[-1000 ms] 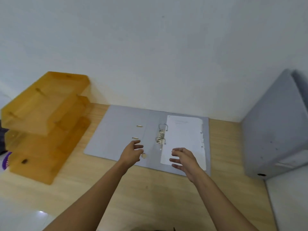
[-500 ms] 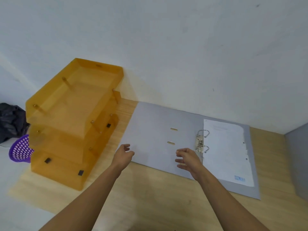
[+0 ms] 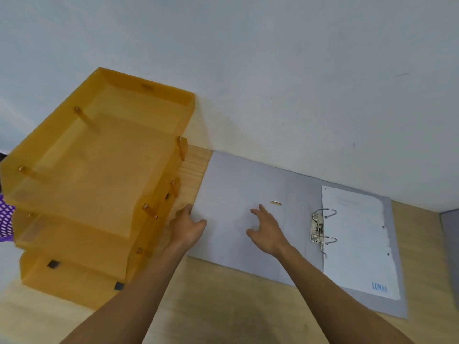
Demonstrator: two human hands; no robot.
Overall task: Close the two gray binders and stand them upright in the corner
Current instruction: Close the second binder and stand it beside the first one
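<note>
A flat gray cardboard lever-arch binder is being shown lying open on the light wooden bench, its far edge against the white wall. Its metal ring mechanism is being seen standing open in the middle, and a white punched sheet of paper with small blue lettering at its near corner is being held on the right-hand cover, threaded on the rings. The left-hand cover is being left bare apart from two small brass slots, one partly hidden by a hand.

The left hand is being placed at the left edge of that cover, its fingers curled at the edge with the thumb resting on top; whether the edge is truly gripped cannot be told. The right hand is being held over the left-hand cover with its fingers spread and released, grasping nothing.

Just beside the binder on the left, a translucent orange plastic stack of three letter trays is being shown; nothing can be made out in the trays. At the right border a sliver of a second gray binder is being seen
</note>
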